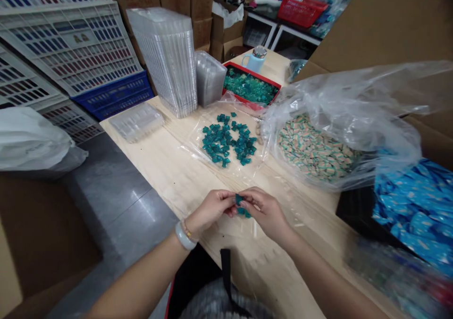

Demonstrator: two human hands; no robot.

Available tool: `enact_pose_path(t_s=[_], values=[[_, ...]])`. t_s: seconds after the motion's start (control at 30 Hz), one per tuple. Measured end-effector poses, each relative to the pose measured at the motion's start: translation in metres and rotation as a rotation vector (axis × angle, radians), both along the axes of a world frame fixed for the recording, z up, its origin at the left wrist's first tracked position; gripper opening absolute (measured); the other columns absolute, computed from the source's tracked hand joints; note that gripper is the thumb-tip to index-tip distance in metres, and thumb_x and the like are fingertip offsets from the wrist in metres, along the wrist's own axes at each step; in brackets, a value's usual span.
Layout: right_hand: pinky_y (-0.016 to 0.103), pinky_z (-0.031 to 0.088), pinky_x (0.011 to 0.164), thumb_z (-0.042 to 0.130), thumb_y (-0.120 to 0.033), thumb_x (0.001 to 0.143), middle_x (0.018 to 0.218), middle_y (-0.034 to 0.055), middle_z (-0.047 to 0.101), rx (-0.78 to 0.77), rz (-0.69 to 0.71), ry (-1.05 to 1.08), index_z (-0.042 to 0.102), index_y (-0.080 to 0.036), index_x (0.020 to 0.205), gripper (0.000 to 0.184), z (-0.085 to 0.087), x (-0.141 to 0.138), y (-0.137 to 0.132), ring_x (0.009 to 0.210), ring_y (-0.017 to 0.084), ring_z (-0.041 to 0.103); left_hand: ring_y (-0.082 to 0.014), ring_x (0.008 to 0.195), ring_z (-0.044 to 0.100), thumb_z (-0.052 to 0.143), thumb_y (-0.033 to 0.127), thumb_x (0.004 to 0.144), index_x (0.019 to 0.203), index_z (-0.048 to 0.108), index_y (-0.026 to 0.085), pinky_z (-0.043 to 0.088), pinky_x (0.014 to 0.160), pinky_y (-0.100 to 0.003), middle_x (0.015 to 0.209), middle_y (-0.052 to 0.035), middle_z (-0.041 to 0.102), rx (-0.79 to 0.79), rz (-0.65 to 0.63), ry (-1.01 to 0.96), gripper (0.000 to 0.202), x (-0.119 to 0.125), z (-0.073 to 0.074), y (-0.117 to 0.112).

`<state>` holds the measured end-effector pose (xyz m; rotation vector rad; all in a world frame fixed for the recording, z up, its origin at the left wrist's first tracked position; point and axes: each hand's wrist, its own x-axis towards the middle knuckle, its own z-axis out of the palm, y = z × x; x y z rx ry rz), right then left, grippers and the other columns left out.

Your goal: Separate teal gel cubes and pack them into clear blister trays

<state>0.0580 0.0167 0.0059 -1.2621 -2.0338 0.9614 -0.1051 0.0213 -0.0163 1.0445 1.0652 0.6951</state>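
The left hand (210, 209) and the right hand (266, 214) are held close together over the pale wooden surface (161, 170). Both are curled closed, with a small cluster of translucent teal squares (241, 205) pinched between the fingertips; which hand bears which piece cannot be told. A light fingertip pinch, kept low over the surface, appears well suited to pieces this small, since they are left in view and a dropped one would not fall far. A loose pile of the same squares (226, 139) is laid on a clear plastic bag (191, 142) at 12 o'clock from the hands, and more are heaped in a red tray (235, 65) beyond it. A bag of tan-and-teal pieces (314, 149) is seen at 2 o'clock, and stacked clear plastic containers (164, 59) at 11 o'clock. A pale bangle (184, 240) is worn on the left wrist.
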Motion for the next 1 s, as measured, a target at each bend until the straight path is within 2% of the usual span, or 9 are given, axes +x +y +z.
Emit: enact_pose_path(t_s=[0.07,0.2,0.3,0.43,0.53,0.67,0.8,0.9,1.0], values=[[0.026,0.046,0.063,0.048,-0.016,0.078,0.081,0.0034,0.058,0.012,-0.015,-0.08,0.057,-0.021,0.09,0.015,-0.01,-0.001,-0.01,0.071,0.013,0.055,-0.0154,0.077,0.055,0.044,0.02,0.078,0.104,0.056,0.013,0.045,0.071,-0.031,0.088,-0.0078,0.06,0.295,0.011,0.277,0.029,-0.008,-0.005,-0.012],[0.032,0.044,0.069,0.045,-0.01,0.078,0.08,0.0055,0.058,0.18,0.255,-0.42,0.059,-0.02,0.082,0.018,-0.029,-0.008,-0.008,0.079,0.018,0.053,-0.0205,0.104,0.043,0.043,0.01,0.078,0.106,0.054,0.017,0.035,0.091,-0.039,0.109,-0.0076,0.054,0.8,-0.156,0.75,0.032,-0.024,-0.021,-0.03],[0.034,0.044,0.071,0.045,-0.01,0.078,0.08,0.006,0.06,0.285,0.361,-0.581,0.06,-0.022,0.086,0.021,-0.039,-0.015,-0.009,0.08,0.021,0.053,-0.0196,0.103,0.042,0.043,0.011,0.079,0.108,0.052,0.015,0.036,0.091,-0.038,0.109,-0.0076,0.053,0.916,-0.194,0.878,0.031,-0.026,-0.033,-0.038],[0.037,0.045,0.073,0.05,-0.02,0.077,0.088,0.0059,0.061,0.255,0.236,-0.477,0.051,-0.024,0.112,0.035,-0.039,-0.009,-0.007,0.083,0.022,0.055,-0.0198,0.103,0.043,0.044,0.013,0.079,0.111,0.05,0.016,0.037,0.09,-0.037,0.11,-0.0082,0.052,0.966,-0.158,0.88,0.033,-0.027,-0.031,-0.036],[0.038,0.045,0.078,0.049,-0.028,0.079,0.099,0.0087,0.059,0.287,0.061,-0.333,0.05,-0.021,0.113,0.035,-0.03,0.002,0.021,0.092,0.023,0.054,-0.0199,0.102,0.044,0.042,0.016,0.08,0.111,0.051,0.017,0.037,0.088,-0.036,0.11,-0.0087,0.051,1.006,-0.044,0.834,0.032,-0.028,-0.014,-0.005],[0.035,0.043,0.079,0.043,-0.023,0.08,0.09,0.008,0.06,0.241,-0.186,-0.36,0.06,-0.019,0.095,0.023,-0.02,0.003,0.1,0.086,0.02,0.055,-0.0169,0.091,0.051,0.036,0.022,0.084,0.102,0.057,0.018,0.039,0.082,-0.031,0.095,-0.0063,0.058,0.956,-0.016,0.895,0.027,-0.011,0.007,0.083],[0.035,0.04,0.082,0.043,-0.013,0.075,0.094,0.0106,0.058,0.223,-0.334,-0.374,0.06,-0.015,0.095,0.026,-0.028,-0.008,0.168,0.09,0.021,0.053,-0.0215,0.094,0.049,0.039,0.016,0.081,0.093,0.061,0.015,0.037,0.081,-0.035,0.096,-0.0101,0.058,0.84,-0.036,1.063,0.025,0.021,0.004,0.157],[0.031,0.041,0.077,0.048,-0.008,0.067,0.083,0.0071,0.059,0.197,-0.327,-0.354,0.063,-0.016,0.082,0.022,-0.04,-0.006,0.187,0.08,0.018,0.055,-0.025,0.094,0.049,0.043,0.012,0.077,0.079,0.063,0.01,0.036,0.081,-0.039,0.089,-0.0143,0.059,0.82,-0.037,1.081,0.02,0.031,-0.007,0.173],[0.03,0.043,0.069,0.044,-0.007,0.066,0.07,0.004,0.057,0.172,-0.323,-0.298,0.062,-0.015,0.073,0.02,-0.047,0.009,0.183,0.069,0.015,0.054,-0.0245,0.096,0.048,0.049,0.015,0.075,0.082,0.062,0.012,0.033,0.085,-0.04,0.091,-0.0126,0.06,0.836,-0.031,1.063,0.015,0.026,-0.011,0.168]])
